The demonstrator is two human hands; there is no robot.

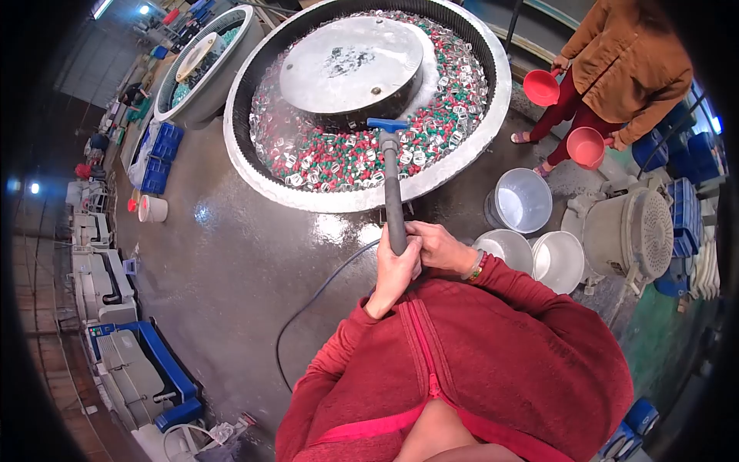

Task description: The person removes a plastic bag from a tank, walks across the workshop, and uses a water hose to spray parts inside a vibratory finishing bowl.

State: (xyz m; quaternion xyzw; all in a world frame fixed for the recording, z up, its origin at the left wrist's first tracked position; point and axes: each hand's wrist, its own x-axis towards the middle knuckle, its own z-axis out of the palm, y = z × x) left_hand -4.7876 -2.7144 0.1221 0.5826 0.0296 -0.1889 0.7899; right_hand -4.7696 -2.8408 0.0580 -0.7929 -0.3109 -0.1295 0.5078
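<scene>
Close to my chest, my left hand (pixel 395 271) is wrapped round the lower end of a grey pole (pixel 393 192) with a flat blue crosspiece at its tip. My right hand (pixel 437 246) is closed beside it at the same end; what its fingers grip is partly hidden. The pole's tip reaches over the rim of a large round vibrating tub (pixel 339 202). Small red and green pieces (pixel 350 158) and metal buckle-like parts (pixel 418 158) fill its ring-shaped channel. A flat grey lid (pixel 354 65) covers the tub's centre.
A person (pixel 623 69) at right holds two red scoops (pixel 542 88). Several pale buckets (pixel 523 200) stand near my right arm, beside a drum-like machine (pixel 627 231). A dark cable (pixel 308 304) crosses the wet floor. A second tub (pixel 208 65) stands at upper left.
</scene>
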